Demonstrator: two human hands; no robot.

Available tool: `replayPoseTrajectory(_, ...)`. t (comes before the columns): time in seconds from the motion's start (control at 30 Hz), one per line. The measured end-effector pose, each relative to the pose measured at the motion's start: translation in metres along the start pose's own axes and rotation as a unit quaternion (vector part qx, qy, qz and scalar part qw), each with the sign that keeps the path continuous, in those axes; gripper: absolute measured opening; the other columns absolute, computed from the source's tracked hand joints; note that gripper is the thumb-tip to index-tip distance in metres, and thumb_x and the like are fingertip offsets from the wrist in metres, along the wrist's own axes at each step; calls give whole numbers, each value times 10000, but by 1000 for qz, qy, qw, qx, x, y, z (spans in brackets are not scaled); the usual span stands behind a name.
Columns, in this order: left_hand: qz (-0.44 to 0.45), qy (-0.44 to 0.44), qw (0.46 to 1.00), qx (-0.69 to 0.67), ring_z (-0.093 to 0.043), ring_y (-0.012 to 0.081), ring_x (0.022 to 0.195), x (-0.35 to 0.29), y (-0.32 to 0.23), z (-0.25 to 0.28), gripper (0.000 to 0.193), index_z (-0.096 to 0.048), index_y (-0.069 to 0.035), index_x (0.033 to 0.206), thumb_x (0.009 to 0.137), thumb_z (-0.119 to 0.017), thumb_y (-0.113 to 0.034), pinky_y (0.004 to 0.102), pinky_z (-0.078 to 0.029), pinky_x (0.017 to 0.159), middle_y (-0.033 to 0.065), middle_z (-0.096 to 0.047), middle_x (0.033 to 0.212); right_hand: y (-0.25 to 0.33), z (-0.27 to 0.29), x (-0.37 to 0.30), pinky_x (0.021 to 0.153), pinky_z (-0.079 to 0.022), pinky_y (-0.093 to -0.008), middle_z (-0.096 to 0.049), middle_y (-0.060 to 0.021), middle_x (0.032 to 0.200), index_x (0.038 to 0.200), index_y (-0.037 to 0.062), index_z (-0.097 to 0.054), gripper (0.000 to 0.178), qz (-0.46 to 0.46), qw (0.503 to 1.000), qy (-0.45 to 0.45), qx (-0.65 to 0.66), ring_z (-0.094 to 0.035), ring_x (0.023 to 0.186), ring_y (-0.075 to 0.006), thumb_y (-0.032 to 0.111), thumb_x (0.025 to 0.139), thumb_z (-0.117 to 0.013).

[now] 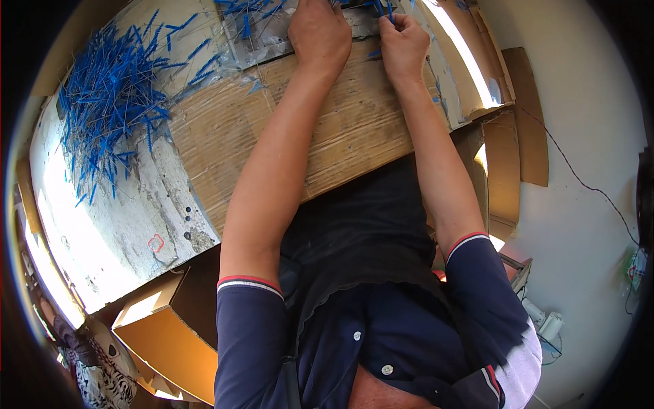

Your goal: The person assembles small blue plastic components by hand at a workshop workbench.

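At the top edge of the view, my left hand [320, 34] is closed, its fingertips partly cut off by the frame, so what it holds cannot be made out. To its right, my right hand [405, 51] pinches a small blue brush [390, 11] between thumb and fingers. Both hands are over the far part of the worktable, beyond a flat cardboard sheet [361, 119]. More blue brushes [246, 26] lie just left of my left hand. A large tangled pile of thin blue wire-stemmed brushes [112, 102] rests at the far left.
The worn white tabletop [102, 232] carries a small red ring-shaped piece [156, 243]. An open cardboard box [174, 341] stands below the table's left side. Cardboard pieces [524, 123] lean at the right, near a wall with a thin dark cable [579, 174].
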State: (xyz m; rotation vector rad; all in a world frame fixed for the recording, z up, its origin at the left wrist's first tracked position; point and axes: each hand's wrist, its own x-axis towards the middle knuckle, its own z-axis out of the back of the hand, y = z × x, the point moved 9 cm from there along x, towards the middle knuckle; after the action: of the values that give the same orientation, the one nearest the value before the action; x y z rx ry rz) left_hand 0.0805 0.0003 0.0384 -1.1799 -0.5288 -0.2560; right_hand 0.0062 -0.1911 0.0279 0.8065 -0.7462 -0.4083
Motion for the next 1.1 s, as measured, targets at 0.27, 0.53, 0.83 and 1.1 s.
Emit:
replayPoseTrajectory(0.27, -53, 112, 987, 99, -654, 462, 905, -5, -10, -22, 150, -619, -16, 1007, 859, -600, -24, 549, -524, 793, 225, -672, 965, -15, 7, -3, 606, -542, -320, -720, -86, 739, 948, -27, -730, 196, -63, 996, 44, 55, -672, 622, -146, 166, 916, -709)
replayPoseTrajectory(0.53, -80, 132, 983, 99, -657, 458, 897, -8, -6, -29, 147, -657, -14, 941, 853, -542, 8, 535, -523, 795, 219, -676, 934, -10, 8, -8, 428, -499, -271, -698, -83, 705, 1002, -43, -718, 208, -114, 985, 60, 117, -613, 479, -113, 153, 932, -701)
replayPoseTrajectory(0.83, -15, 53, 997, 49, -663, 459, 918, -1, -10, 0, 130, -653, -21, 995, 875, -601, -22, 547, -518, 784, 232, -677, 944, -8, 2, 0, 443, -527, -297, -685, -94, 634, 889, -44, -741, 185, -136, 987, 47, 71, -623, 450, -146, 133, 872, -689)
replayPoseTrajectory(1.1, 55, 43, 996, 59, -658, 478, 915, 3, -2, 6, 123, -650, -20, 1024, 916, -633, -78, 557, -507, 793, 238, -679, 955, -2, -6, 7, 439, -549, -311, -690, -106, 622, 858, -39, -736, 164, -125, 990, 49, 42, -651, 455, -161, 116, 862, -683)
